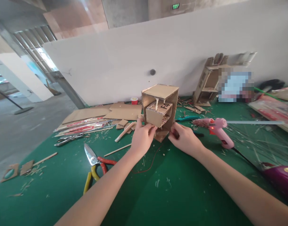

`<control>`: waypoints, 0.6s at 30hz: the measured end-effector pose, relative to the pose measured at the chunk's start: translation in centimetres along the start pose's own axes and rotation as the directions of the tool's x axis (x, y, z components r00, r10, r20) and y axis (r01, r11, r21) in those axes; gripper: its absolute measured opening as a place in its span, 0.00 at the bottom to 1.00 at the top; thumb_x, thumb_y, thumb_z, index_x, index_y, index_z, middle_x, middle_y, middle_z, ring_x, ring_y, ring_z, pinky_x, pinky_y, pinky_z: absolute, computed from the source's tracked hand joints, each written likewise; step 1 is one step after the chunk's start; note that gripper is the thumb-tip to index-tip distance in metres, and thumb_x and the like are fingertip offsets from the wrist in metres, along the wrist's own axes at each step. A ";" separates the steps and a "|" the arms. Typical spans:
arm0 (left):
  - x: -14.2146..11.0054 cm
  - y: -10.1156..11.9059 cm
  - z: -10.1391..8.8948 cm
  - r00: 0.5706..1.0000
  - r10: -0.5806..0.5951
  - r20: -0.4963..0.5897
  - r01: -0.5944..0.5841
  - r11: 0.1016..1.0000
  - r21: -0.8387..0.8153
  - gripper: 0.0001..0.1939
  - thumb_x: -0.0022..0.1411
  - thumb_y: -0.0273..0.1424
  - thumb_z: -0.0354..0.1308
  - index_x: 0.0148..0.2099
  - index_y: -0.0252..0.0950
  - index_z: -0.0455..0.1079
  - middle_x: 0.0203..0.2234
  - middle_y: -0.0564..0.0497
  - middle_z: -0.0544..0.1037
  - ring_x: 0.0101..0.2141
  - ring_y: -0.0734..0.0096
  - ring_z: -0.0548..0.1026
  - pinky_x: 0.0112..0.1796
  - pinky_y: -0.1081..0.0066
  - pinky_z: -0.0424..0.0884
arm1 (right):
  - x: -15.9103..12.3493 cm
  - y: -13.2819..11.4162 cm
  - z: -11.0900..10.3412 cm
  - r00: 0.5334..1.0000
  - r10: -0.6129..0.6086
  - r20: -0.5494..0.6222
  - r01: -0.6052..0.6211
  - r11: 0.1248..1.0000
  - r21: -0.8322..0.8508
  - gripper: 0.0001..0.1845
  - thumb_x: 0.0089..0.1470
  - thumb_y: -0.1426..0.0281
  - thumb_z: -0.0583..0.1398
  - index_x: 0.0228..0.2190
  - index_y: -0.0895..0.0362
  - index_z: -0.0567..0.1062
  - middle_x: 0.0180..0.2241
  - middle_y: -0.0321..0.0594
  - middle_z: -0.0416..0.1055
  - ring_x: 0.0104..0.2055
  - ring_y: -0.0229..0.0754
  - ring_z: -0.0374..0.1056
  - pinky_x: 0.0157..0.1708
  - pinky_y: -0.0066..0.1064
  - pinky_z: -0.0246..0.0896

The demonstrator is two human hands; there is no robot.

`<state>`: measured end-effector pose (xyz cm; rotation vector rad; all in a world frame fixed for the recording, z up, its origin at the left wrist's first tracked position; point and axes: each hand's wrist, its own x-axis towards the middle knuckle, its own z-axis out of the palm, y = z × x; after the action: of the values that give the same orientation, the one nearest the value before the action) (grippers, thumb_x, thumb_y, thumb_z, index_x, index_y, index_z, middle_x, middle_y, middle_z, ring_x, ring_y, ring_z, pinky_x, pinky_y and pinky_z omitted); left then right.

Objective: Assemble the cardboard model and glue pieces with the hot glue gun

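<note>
A small open-fronted cardboard box [160, 90] stands tilted on the green table, with a smaller box piece [157, 116] marked with black print fixed inside it. My left hand [142, 135] grips its lower left side, the thumb and fingers closed near the inner piece. At the lower right edge, my right hand [185, 138] is closed with its fingertips against the cardboard; their inner side is partly hidden. A thin red thread [154, 159] curves over the table just below the box. Both forearms reach in from the front.
Red-and-yellow-handled shears [94, 160] lie left of my left forearm. A pink glue gun [220, 131] with a glue stick lies at right, its cord trailing forward. Cardboard sheets [124, 111] and scraps lie behind at left. A taller cardboard structure [208, 81] stands by the white wall [125, 62].
</note>
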<state>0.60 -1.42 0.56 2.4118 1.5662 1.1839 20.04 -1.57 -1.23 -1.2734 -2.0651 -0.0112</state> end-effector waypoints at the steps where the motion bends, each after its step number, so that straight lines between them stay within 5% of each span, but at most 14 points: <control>1: 0.0 0.0 0.0 1.000 0.001 -0.002 -0.001 1.000 -0.002 0.09 0.64 0.31 0.53 0.37 0.36 0.75 0.44 0.43 0.65 0.43 0.60 0.72 0.46 0.59 0.72 | 0.0 -0.1 0.0 1.000 0.001 0.006 -0.001 1.000 -0.013 0.06 0.48 0.73 0.54 0.24 0.53 0.59 0.23 0.33 0.64 0.23 0.36 0.59 0.26 0.27 0.54; 6: -0.1 -0.1 0.1 1.000 0.013 -0.007 -0.013 1.000 -0.006 0.09 0.64 0.31 0.53 0.37 0.36 0.74 0.44 0.43 0.65 0.43 0.60 0.72 0.45 0.59 0.72 | 0.2 -0.9 0.0 0.998 -0.013 0.068 0.020 0.995 -0.093 0.06 0.51 0.72 0.54 0.23 0.55 0.65 0.23 0.34 0.66 0.23 0.35 0.61 0.25 0.27 0.53; 9: -0.1 -0.2 0.1 1.000 0.013 -0.017 -0.014 1.000 -0.002 0.09 0.64 0.30 0.53 0.37 0.36 0.74 0.44 0.44 0.65 0.42 0.60 0.72 0.45 0.59 0.72 | 0.6 -1.6 -0.1 0.988 -0.051 0.146 0.082 0.974 -0.212 0.11 0.55 0.72 0.52 0.38 0.54 0.72 0.34 0.40 0.72 0.24 0.36 0.66 0.22 0.28 0.50; 12: 0.0 -0.2 0.1 1.000 0.014 -0.026 -0.014 1.000 0.006 0.09 0.64 0.31 0.53 0.37 0.36 0.75 0.44 0.44 0.65 0.44 0.58 0.71 0.46 0.59 0.72 | 1.0 -2.1 -0.3 0.953 -0.079 0.294 0.198 0.893 -0.403 0.21 0.56 0.74 0.52 0.51 0.49 0.69 0.41 0.42 0.73 0.23 0.38 0.69 0.19 0.28 0.49; 18: 0.0 -0.1 0.1 1.000 -0.005 -0.005 0.005 1.000 0.007 0.10 0.64 0.31 0.53 0.36 0.36 0.75 0.43 0.43 0.65 0.42 0.59 0.71 0.45 0.58 0.72 | 3.2 -2.7 -1.1 0.892 -0.154 0.426 0.352 0.828 -0.437 0.20 0.54 0.81 0.52 0.45 0.59 0.75 0.41 0.53 0.75 0.32 0.48 0.73 0.25 0.33 0.62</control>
<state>0.60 -1.36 0.51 2.4101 1.5789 1.1861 17.67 -0.85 2.25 -1.3564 -2.6791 -0.5056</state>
